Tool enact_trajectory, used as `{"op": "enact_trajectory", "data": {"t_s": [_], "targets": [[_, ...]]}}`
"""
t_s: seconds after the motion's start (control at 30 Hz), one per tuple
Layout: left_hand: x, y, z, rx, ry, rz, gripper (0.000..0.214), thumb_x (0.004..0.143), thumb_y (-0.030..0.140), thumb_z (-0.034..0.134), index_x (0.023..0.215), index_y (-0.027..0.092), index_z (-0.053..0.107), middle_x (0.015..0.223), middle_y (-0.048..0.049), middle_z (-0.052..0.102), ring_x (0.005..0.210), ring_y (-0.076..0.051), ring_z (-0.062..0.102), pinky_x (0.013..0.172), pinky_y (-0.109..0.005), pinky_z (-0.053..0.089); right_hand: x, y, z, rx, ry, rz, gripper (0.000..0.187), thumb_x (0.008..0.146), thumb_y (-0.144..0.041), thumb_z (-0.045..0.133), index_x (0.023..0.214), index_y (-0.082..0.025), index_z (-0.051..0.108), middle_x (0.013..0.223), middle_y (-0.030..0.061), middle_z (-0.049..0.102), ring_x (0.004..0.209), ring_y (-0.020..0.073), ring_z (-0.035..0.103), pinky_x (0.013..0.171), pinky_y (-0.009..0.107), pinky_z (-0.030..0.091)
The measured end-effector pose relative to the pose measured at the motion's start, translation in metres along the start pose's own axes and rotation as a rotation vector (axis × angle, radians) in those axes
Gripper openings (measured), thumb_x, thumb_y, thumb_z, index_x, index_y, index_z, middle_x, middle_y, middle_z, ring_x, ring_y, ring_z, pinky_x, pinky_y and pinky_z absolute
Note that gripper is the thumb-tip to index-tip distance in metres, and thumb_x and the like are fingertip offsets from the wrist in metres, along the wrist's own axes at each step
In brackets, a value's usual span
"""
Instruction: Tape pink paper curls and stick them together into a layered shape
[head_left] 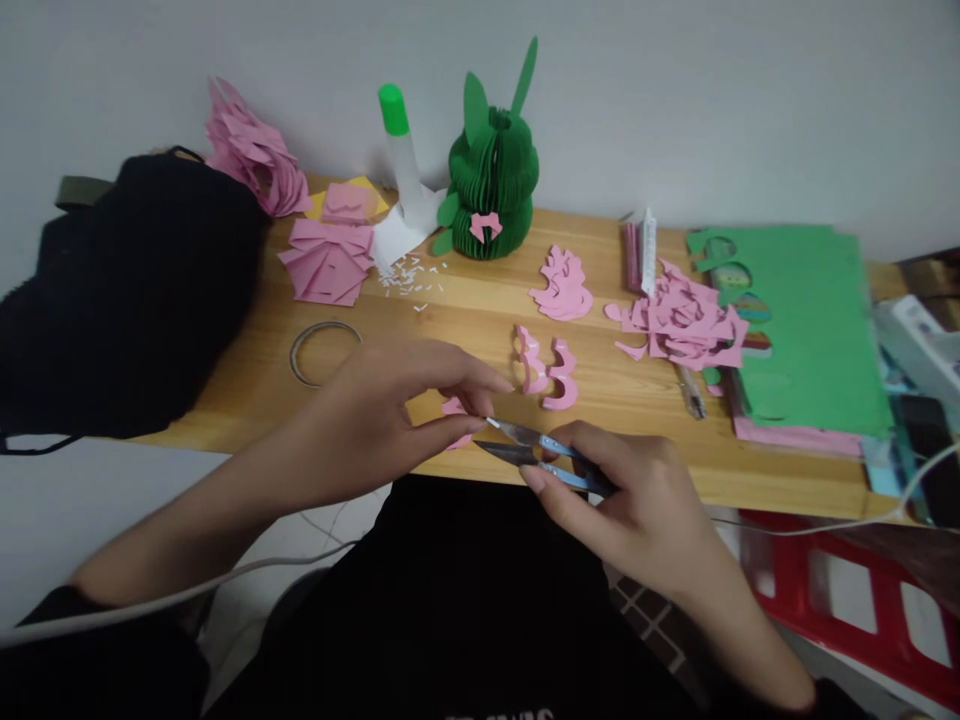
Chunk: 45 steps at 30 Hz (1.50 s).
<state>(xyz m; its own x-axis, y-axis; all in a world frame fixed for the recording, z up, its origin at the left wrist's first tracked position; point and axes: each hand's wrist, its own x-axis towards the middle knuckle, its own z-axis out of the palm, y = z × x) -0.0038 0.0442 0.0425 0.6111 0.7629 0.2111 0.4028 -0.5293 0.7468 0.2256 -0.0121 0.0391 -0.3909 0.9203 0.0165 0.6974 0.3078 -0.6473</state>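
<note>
My left hand (390, 410) pinches a small pink paper piece (454, 409) between thumb and fingers, just above the front edge of the wooden table (465, 310). My right hand (622, 490) grips small blue-handled thread snips (529, 445), their two blades apart and pointing left at the pink piece. Cut pink shapes (546, 368) lie on the table just beyond the hands.
A green honeycomb paper figure (491, 185) with a pink bow and a green-capped glue bottle (403, 150) stand at the back. Pink scraps (679, 320), pink stacks (330, 255), green sheets (802, 320), a tape ring (322, 350), a black bag (127, 290) and a red stool (840, 590) surround the work spot.
</note>
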Motion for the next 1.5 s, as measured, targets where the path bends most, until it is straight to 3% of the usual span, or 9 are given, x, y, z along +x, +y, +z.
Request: {"op": "enact_trajectory", "data": {"t_s": [0.4,0.97,1.27,1.5], "targets": [[0.000,0.001,0.004,0.145,-0.121,0.146,0.022,0.089,0.007,0.059,0.105,0.021,0.063,0.097,-0.0004,0.070,0.087,-0.012,0.066,0.076,-0.022,0.048,0.003,0.001,-0.003,-0.080,-0.084,0.001,0.034,0.090,-0.041,0.056,0.074,-0.014,0.066,0.051,-0.0020,0.055,0.041,0.0101,0.048,0.047,0.025,0.029],[-0.001,0.004,0.008,0.261,-0.129,0.188,0.019,0.092,0.008,0.052,0.106,0.020,0.059,0.098,-0.0029,0.069,0.088,-0.016,0.066,0.072,-0.025,0.047,0.002,-0.002,-0.005,-0.167,-0.078,-0.015,0.034,0.091,-0.042,0.054,0.071,-0.016,0.064,0.047,-0.0017,0.056,0.038,0.0107,0.050,0.044,0.025,0.027],[-0.004,0.006,0.006,0.327,-0.154,0.281,0.032,0.090,0.004,0.048,0.115,0.019,0.059,0.112,-0.0047,0.070,0.100,-0.017,0.066,0.085,-0.028,0.049,0.004,-0.001,-0.006,-0.134,-0.103,-0.018,0.033,0.090,-0.041,0.055,0.078,-0.014,0.070,0.051,0.0007,0.063,0.041,0.0126,0.055,0.046,0.026,0.029],[-0.002,0.006,0.005,0.311,-0.190,0.298,0.034,0.092,0.009,0.045,0.118,0.025,0.059,0.117,-0.0046,0.070,0.101,-0.021,0.067,0.087,-0.033,0.050,0.003,-0.001,-0.008,-0.142,-0.137,-0.003,0.034,0.090,-0.043,0.053,0.085,-0.015,0.072,0.052,0.0006,0.063,0.042,0.0131,0.054,0.047,0.026,0.030]]}}
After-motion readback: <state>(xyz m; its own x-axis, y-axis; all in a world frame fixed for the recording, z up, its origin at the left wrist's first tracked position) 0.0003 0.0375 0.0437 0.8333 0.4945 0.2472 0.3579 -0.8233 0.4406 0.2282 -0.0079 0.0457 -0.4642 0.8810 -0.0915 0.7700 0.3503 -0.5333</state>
